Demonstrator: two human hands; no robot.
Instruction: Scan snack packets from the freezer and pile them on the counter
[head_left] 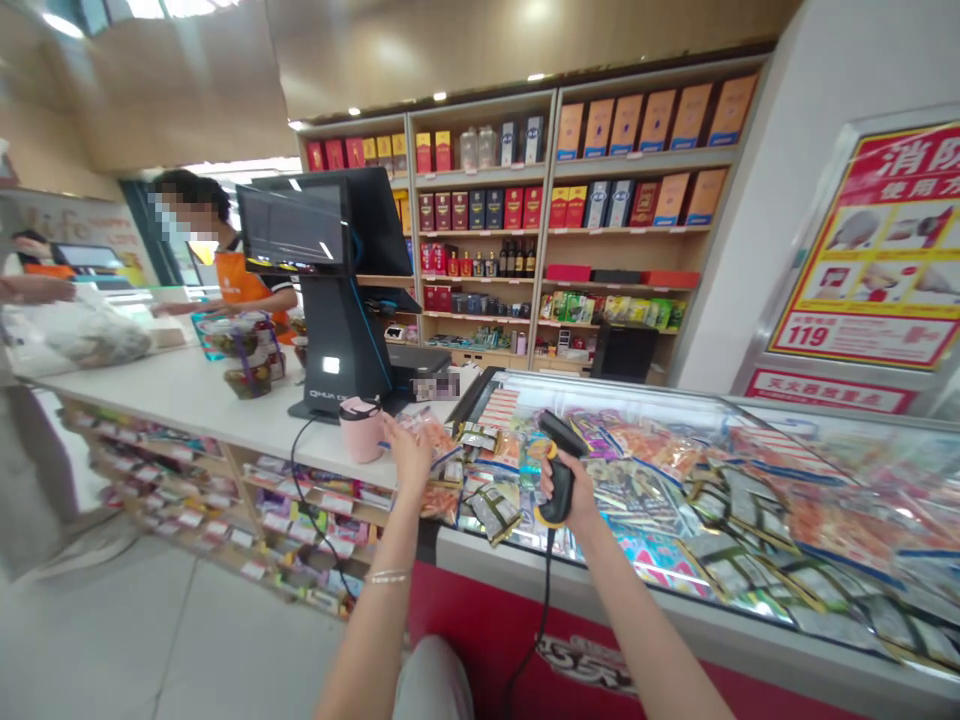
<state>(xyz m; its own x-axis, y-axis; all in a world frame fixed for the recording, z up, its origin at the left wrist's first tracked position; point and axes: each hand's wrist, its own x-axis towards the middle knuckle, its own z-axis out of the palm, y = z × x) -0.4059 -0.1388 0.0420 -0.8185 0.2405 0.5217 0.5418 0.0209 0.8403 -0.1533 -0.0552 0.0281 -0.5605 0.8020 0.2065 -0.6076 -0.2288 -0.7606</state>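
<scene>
In my right hand (571, 485) is a black and yellow corded scanner (559, 470), held upright above the glass-topped case. My left hand (411, 445) is at the counter's right end, beside a pink cup with a dark lid (361, 430). Its fingers touch or hover by a clear packet with reddish contents (433, 432); the grip itself is too blurred to make out. Silver-green packets (493, 508) lie between my hands, near the case's front edge.
A black checkout terminal (330, 300) stands on the white counter (172, 385). The display case (480, 550) holds many packets. Behind are shelves of boxes (481, 210). A person in an orange apron (241, 280) stands behind the counter. A black cord hangs at its front.
</scene>
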